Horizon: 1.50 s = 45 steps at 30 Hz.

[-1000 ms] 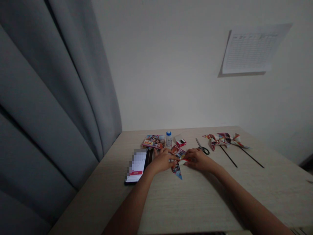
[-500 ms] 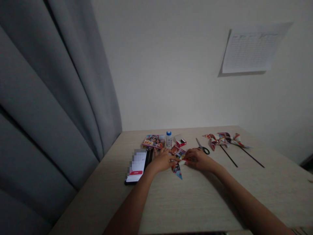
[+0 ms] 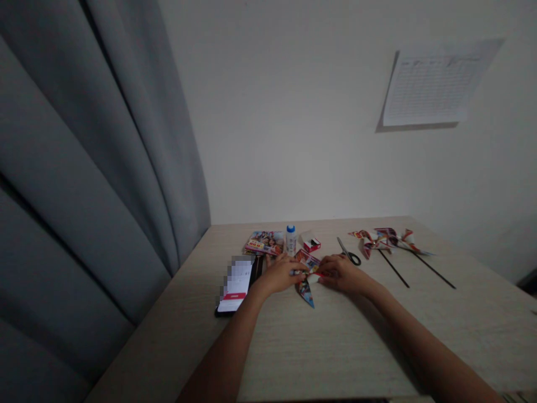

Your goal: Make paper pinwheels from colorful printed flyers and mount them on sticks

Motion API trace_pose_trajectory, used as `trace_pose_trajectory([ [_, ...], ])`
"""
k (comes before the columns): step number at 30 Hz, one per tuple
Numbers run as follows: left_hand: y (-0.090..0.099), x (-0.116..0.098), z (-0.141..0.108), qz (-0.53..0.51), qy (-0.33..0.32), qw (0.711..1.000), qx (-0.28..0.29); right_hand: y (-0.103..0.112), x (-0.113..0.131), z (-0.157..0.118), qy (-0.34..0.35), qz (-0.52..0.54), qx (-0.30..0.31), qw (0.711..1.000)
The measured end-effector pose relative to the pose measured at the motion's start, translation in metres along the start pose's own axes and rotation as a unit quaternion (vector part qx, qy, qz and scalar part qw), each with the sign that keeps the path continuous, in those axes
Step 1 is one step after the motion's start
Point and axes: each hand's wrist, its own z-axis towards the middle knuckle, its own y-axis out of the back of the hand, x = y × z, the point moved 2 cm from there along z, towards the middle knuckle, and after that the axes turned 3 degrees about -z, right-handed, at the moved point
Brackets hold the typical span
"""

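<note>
A colourful printed paper pinwheel (image 3: 305, 292) lies on the table between my hands, one pointed blade turned toward me and another part showing behind my fingers. From the left, my left hand (image 3: 280, 276) presses its fingers on the pinwheel's centre. My right hand (image 3: 342, 273) has its fingers closed on the pinwheel's right side, where a white folded underside shows. Much of the paper is covered by my fingers. A phone (image 3: 233, 294) with a lit screen lies by my left wrist, and scissors (image 3: 349, 252) with dark handles lie just beyond my right hand.
Behind my hands stand a glue bottle (image 3: 291, 239) with a blue cap and a small red-and-white box (image 3: 311, 243). A stack of printed paper (image 3: 264, 243) lies at the back left. Two pinwheels on black sticks (image 3: 394, 267) lie at the right. A grey curtain (image 3: 138, 140) hangs at the left.
My hands stay on the pinwheel, with only a slight shift of the left fingers at its centre. The whole view has moved very slightly.
</note>
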Motion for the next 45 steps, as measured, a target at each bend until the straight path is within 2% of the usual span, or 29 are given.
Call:
trace_pose_trajectory([
  [9, 0.003, -0.002, -0.005, 0.031, 0.025, 0.998, 0.050, 0.000, 0.001, 0.001, -0.004, -0.003, 0.006, 1.000],
  [18, 0.001, 0.001, -0.004, 0.040, 0.022, 0.998, 0.038, 0.002, 0.004, 0.001, -0.008, 0.002, 0.010, 1.000],
  [24, 0.000, 0.005, -0.003, 0.020, 0.026, 0.998, 0.058, 0.001, 0.002, 0.001, -0.004, 0.009, 0.003, 1.000],
  [32, -0.004, 0.011, 0.001, 0.011, 0.012, 1.000, 0.019, 0.002, 0.002, 0.000, -0.009, 0.005, 0.004, 1.000],
  [39, 0.001, 0.006, -0.003, 0.023, 0.036, 0.998, 0.051, 0.001, 0.003, 0.000, -0.012, 0.006, 0.008, 1.000],
  [45, 0.002, 0.002, -0.005, 0.038, 0.028, 0.998, 0.034, 0.002, 0.003, 0.000, -0.007, 0.007, 0.008, 1.000],
])
